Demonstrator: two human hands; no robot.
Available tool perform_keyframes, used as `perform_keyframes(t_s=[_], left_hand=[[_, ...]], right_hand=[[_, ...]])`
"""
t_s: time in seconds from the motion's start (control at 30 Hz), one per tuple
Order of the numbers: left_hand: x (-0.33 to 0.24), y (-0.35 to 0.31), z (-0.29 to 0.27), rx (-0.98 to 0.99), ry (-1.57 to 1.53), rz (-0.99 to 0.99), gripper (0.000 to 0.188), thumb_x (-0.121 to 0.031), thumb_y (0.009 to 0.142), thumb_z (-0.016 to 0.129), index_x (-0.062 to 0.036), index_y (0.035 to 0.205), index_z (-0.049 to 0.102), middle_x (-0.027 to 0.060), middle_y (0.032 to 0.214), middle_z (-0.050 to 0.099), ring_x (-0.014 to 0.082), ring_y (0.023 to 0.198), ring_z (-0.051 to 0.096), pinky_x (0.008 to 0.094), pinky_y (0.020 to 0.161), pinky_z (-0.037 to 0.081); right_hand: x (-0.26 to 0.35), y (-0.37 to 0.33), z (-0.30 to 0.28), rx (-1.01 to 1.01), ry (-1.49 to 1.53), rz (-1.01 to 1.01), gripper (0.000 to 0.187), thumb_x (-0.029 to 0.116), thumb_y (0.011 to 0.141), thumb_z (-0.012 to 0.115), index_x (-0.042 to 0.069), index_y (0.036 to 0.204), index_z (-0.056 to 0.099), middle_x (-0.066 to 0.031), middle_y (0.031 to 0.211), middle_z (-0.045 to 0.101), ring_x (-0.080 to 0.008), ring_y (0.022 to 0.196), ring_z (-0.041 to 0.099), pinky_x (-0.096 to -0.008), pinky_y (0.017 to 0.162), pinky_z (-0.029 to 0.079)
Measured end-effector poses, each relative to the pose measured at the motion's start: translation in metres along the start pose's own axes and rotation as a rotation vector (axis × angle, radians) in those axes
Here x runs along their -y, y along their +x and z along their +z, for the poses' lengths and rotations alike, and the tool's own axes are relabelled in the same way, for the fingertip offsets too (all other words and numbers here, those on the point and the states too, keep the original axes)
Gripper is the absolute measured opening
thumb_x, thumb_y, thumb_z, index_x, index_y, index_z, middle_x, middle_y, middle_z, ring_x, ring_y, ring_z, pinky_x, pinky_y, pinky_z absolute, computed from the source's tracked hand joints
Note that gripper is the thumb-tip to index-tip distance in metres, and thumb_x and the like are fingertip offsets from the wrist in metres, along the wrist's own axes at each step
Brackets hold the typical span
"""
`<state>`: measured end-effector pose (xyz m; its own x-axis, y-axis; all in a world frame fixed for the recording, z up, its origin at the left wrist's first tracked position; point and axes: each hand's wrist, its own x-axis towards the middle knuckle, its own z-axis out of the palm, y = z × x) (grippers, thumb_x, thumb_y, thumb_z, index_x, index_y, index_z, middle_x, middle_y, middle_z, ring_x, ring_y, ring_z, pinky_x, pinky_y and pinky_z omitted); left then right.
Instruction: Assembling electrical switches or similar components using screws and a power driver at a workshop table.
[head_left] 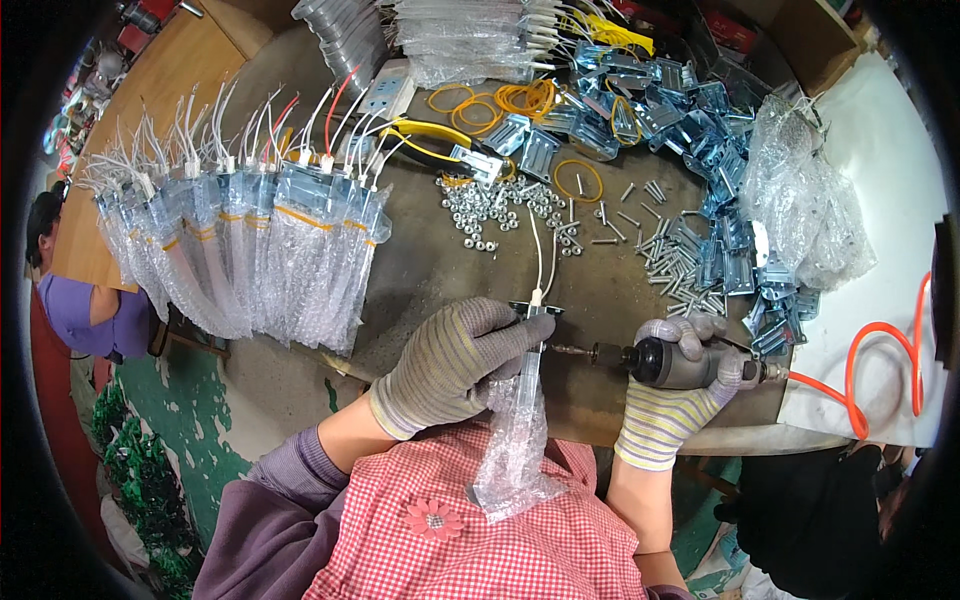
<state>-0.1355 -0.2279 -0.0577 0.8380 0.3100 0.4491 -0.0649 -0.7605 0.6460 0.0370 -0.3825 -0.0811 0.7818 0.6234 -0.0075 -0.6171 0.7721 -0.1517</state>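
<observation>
My left hand (445, 365), in a grey striped glove, is closed round a bubble-wrapped part (515, 450) at the table's near edge. The wrap hangs down over my apron. White wires (540, 250) rise from its upper end, where a metal bracket (537, 309) sits. My right hand (665, 410), gloved too, grips a black air screwdriver (680, 364) held level. Its bit (570, 349) points left at the part's side, close to my left fingers; I cannot tell whether it touches. Beyond my hands lie loose nuts (480, 210) and screws (685, 260).
Many bubble-wrapped parts with wires (240, 250) overlap at the left edge. Metal brackets (725, 180) heap along the right, beside loose bubble wrap (800, 200). Yellow-handled pliers (430, 135) and orange rubber bands (525, 98) lie farther back. A red air hose (855, 400) curls at right.
</observation>
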Motion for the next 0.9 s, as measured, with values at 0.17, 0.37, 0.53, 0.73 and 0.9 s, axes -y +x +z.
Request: perform_keyframes(t_s=[0.17,0.37,0.53,0.73,0.9], left_hand=[[0.000,-0.002,-0.001,0.020,0.005,-0.011,0.051,-0.005,0.072,0.071,-0.0063,0.123,0.064,0.0146,0.086,0.063,0.0334,0.072,0.062,0.0415,0.065,0.051],[0.002,-0.002,0.000,0.028,0.013,-0.012,0.051,-0.005,0.072,0.070,-0.0054,0.123,0.064,0.0148,0.091,0.063,0.0342,0.077,0.062,0.0427,0.069,0.051],[-0.002,0.000,0.001,0.020,0.010,-0.029,0.046,-0.009,0.077,0.069,-0.0071,0.123,0.064,0.0129,0.088,0.065,0.0304,0.071,0.061,0.0400,0.063,0.048],[-0.006,0.003,-0.010,-0.039,0.098,-0.135,0.040,-0.002,0.082,0.062,-0.0080,0.121,0.064,0.0140,0.089,0.065,0.0317,0.073,0.062,0.0402,0.067,0.049],[0.028,0.029,-0.029,-0.020,0.752,-0.305,0.028,-0.008,0.084,0.059,-0.0063,0.111,0.067,0.0158,0.088,0.061,0.0352,0.085,0.061,0.0448,0.074,0.049]], right_hand=[[0.000,0.000,0.000,-0.004,-0.012,-0.008,0.029,0.019,0.083,0.072,0.009,0.108,0.059,-0.0043,0.094,0.059,-0.0159,0.080,0.058,-0.0359,0.085,0.044],[-0.002,0.001,0.001,-0.004,0.000,-0.014,0.031,0.020,0.083,0.072,0.009,0.109,0.059,-0.0051,0.095,0.060,-0.0162,0.081,0.058,-0.0362,0.085,0.044],[-0.004,-0.001,0.003,-0.022,-0.009,-0.008,0.034,0.021,0.082,0.074,0.009,0.110,0.059,-0.0048,0.096,0.059,-0.0161,0.082,0.057,-0.0363,0.086,0.044],[-0.003,0.001,-0.001,-0.020,-0.031,-0.001,0.036,0.021,0.082,0.075,0.009,0.112,0.059,-0.0047,0.097,0.059,-0.0158,0.082,0.056,-0.0357,0.086,0.044],[-0.001,0.000,-0.003,-0.008,-0.051,-0.009,0.036,0.020,0.082,0.074,0.009,0.112,0.059,-0.0048,0.097,0.058,-0.0157,0.081,0.055,-0.0360,0.086,0.044]])
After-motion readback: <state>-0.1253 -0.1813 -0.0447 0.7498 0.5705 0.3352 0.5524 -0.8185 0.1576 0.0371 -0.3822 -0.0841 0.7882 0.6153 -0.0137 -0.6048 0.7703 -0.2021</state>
